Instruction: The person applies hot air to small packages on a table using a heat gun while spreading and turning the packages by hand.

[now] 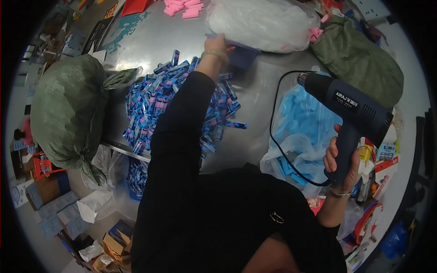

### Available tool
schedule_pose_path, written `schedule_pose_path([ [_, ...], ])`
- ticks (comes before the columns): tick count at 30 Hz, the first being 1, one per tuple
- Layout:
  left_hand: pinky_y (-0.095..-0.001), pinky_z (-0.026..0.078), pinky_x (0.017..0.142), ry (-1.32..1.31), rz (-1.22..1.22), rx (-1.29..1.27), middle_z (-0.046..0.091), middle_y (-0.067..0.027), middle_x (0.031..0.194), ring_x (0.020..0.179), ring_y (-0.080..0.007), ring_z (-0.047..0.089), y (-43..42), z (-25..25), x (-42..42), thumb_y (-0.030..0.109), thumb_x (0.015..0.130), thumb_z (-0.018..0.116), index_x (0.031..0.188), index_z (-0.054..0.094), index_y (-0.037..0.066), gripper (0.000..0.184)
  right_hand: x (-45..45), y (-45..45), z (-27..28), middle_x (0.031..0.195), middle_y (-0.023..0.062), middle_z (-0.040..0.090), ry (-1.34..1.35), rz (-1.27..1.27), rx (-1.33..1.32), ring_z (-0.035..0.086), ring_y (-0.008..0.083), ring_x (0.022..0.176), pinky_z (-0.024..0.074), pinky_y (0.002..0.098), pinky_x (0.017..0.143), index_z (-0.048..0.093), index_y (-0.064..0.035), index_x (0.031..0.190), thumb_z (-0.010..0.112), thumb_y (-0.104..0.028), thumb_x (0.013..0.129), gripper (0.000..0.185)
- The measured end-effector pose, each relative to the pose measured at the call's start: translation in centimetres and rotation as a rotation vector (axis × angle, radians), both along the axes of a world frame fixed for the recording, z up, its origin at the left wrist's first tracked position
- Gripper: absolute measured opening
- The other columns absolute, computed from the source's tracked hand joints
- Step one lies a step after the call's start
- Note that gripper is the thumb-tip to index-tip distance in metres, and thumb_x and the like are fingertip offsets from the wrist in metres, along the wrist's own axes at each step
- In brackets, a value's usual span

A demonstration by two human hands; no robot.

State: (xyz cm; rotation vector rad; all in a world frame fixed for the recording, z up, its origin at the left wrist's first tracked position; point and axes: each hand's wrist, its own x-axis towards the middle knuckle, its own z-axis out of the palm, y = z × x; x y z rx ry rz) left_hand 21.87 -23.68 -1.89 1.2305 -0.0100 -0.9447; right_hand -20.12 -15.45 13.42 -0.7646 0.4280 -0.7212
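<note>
My right hand (339, 161) is wrapped round the handle of a dark heat gun (350, 104), whose nozzle points to the upper left. Its black cord (271, 123) loops down beside a clear bag of light-blue pieces (302, 118). My left hand (216, 46) reaches across the metal table and grips the edge of a dark blue plastic bin (243, 57). Below that arm lies a heap of small blue-and-pink wrapped packs (152, 98), partly hidden by my sleeve.
A large white plastic bag (264, 22) lies beyond the bin. Pink pieces (184, 7) sit at the table's far side. Stuffed green sacks stand left (68, 109) and right (364, 59). Another person's hand (326, 10) shows at the top right. Cardboard boxes (117, 245) are lower left.
</note>
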Motion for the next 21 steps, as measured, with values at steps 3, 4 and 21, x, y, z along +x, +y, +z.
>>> schedule_pose_path([
  [3,-0.0376,0.060,0.064,-0.029,-0.033,0.009,0.060,-0.0169,0.091,0.072,-0.0289,0.065,0.6,5.4,-0.6,0.018,0.092,0.054,0.113,0.050,-0.006,0.032,-0.2,-0.2,-0.1,0.088,0.0105,0.047,-0.010,0.008,-0.003,0.052,0.0110,0.056,0.0442,0.0234,0.050,0.020,0.0066,0.142,0.052,-0.039,0.097,0.072],
  [4,-0.0370,0.060,0.065,-0.038,-0.040,0.045,0.060,-0.0168,0.090,0.071,-0.0289,0.065,1.1,7.0,-0.6,0.018,0.092,0.053,0.114,0.050,-0.007,0.033,-0.2,-0.3,-0.2,0.088,0.0104,0.047,-0.013,0.020,-0.012,0.052,0.0111,0.056,0.0442,0.0234,0.050,0.019,0.0065,0.143,0.052,-0.039,0.096,0.073],
  [21,-0.0279,0.049,0.054,-0.810,0.298,0.054,0.057,-0.0075,0.071,0.057,-0.0179,0.059,34.4,17.6,17.6,0.019,0.098,0.049,0.089,0.053,0.001,0.020,1.5,-0.8,-1.3,0.085,0.0096,0.045,-0.012,0.080,0.002,0.049,0.0111,0.054,0.0432,0.0226,0.048,0.019,0.0050,0.142,0.048,-0.044,0.098,0.072],
])
